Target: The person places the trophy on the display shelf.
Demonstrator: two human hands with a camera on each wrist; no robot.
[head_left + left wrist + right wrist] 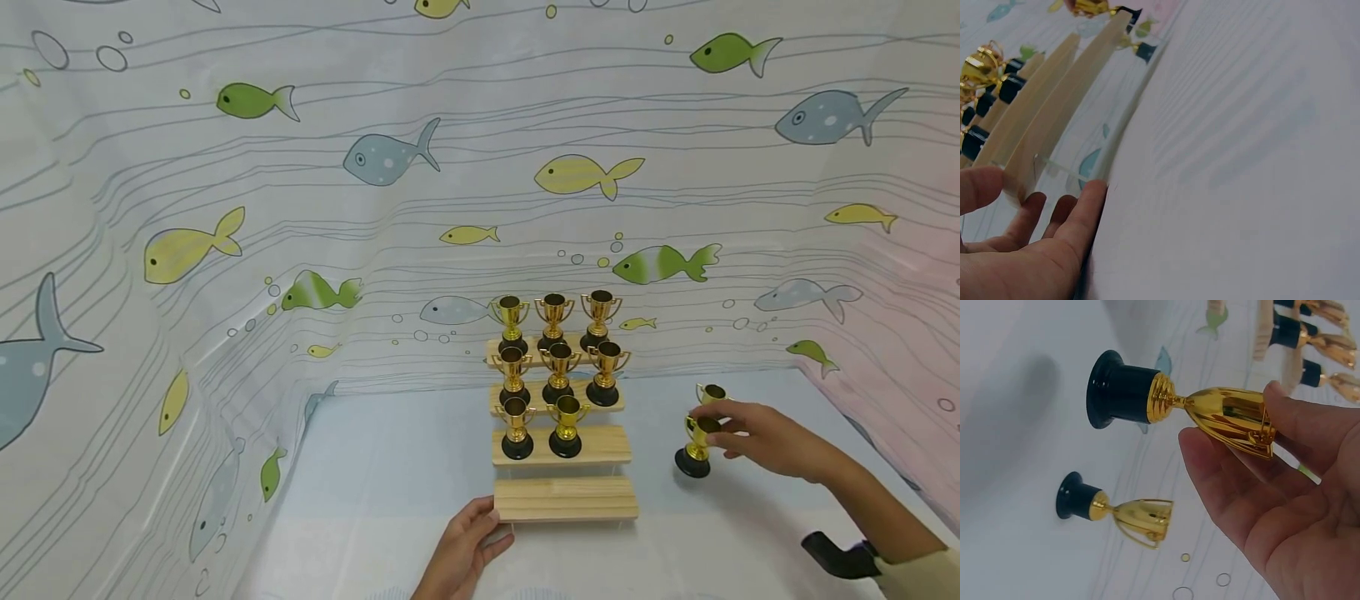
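My right hand (776, 437) pinches a small gold trophy cup (1229, 415) with a black base by its bowl, between thumb and fingers. The trophy is roughly upright and raised off the table. Behind it, a second trophy (1141, 519) stands on the table, partly hidden in the head view. My left hand (465, 546) grips the left end of the lowest step (566, 500) of a wooden tiered stand, thumb above and fingers below. That step bears nothing. The step above holds two trophies (566, 427); each of the upper two steps holds three.
The stand's steps rest on clear supports above a pale table (375, 467). A white cloth (480, 100) printed with fish hangs behind and at the sides. A black curved piece (836, 557) sits by my right forearm.
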